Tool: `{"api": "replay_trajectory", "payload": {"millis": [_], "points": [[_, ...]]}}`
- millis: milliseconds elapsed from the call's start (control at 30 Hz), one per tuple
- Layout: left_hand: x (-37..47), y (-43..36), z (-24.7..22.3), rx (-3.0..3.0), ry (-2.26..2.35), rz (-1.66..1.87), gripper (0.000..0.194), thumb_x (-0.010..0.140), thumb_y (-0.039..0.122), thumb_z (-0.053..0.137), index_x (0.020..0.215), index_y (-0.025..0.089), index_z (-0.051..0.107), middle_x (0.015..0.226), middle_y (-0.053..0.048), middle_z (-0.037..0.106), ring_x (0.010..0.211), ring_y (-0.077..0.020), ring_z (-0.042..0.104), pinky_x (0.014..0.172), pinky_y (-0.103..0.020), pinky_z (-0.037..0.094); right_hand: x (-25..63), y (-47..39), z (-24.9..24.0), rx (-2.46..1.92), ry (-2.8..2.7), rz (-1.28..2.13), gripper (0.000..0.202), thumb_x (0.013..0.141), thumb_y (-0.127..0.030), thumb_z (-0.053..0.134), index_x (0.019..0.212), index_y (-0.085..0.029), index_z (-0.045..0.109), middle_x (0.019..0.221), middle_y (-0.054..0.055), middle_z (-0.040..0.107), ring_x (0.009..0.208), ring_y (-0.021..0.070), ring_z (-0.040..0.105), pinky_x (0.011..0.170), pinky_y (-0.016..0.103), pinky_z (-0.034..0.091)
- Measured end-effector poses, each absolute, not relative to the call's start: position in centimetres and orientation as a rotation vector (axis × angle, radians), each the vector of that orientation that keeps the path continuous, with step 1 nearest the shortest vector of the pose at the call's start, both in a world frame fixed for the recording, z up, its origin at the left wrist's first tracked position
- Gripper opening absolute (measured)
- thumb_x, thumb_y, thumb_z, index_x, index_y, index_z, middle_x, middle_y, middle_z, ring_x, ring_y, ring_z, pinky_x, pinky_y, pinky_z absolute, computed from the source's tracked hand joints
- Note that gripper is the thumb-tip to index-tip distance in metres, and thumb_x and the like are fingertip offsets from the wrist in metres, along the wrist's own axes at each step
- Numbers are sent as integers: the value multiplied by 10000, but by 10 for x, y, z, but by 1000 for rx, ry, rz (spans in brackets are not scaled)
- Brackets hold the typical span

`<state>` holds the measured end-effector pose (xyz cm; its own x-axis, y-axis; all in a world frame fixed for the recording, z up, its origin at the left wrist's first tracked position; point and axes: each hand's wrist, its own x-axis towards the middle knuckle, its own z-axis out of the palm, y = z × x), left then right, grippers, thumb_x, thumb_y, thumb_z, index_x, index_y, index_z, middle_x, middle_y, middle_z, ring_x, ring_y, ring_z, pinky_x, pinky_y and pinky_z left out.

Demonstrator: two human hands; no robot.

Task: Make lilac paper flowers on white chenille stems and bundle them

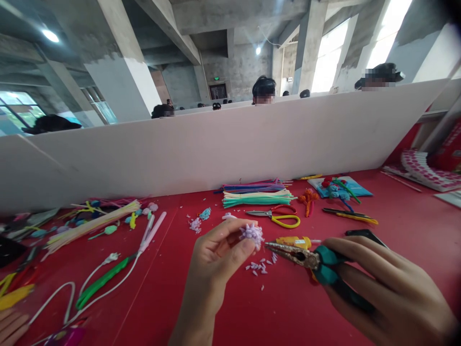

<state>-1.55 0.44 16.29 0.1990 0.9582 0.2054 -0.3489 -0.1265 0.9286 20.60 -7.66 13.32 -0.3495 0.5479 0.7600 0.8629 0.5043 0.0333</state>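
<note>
Your left hand (216,259) is pinching the lilac ball (252,234) above the red table (162,298); your right hand (382,278) is gripping the pliers (327,263), tips hovering just beside it. You're apparently shaping the ball; the next move's probably calling for steady tip placement.

Red counter (144,307) out front, white partition (216,154) running behind it, concrete beams (171,31) overhead, a lamp (50,35) glowing, windows (329,57) blazing right!
</note>
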Motion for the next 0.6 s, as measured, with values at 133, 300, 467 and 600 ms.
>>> {"api": "replay_trajectory", "payload": {"millis": [133,300,467,600], "points": [[-12,2,164,1197,725,1310,153,666,207,743,815,231,771,772,-20,672,733,-117,609,608,-156,493,206,-76,136,-1158,-2078,-560,88,802,-107,552,816,-187,586,1017,96,602,808,207,551,687,354,466],[-11,0,167,1247,742,1298,159,670,187,709,813,228,768,799,-20,661,737,-113,599,641,-160,481,207,-78,133,-1182,-2080,-528,96,817,-111,542,841,-190,589,1022,96,605,829,220,546,698,363,461],[-12,0,168,1288,738,1307,158,674,178,695,809,219,767,787,-26,648,737,-120,585,686,-182,485,206,-75,135,-1171,-2081,-496,82,826,-145,539,828,-198,602,1017,87,614,817,217,551,683,348,453],[-12,0,167,1310,736,1304,168,684,181,684,824,226,765,784,-27,639,737,-122,568,681,-187,477,203,-73,138,-1145,-2073,-476,102,830,-139,532,807,-199,611,990,77,628,783,201,559,662,325,453]]}}
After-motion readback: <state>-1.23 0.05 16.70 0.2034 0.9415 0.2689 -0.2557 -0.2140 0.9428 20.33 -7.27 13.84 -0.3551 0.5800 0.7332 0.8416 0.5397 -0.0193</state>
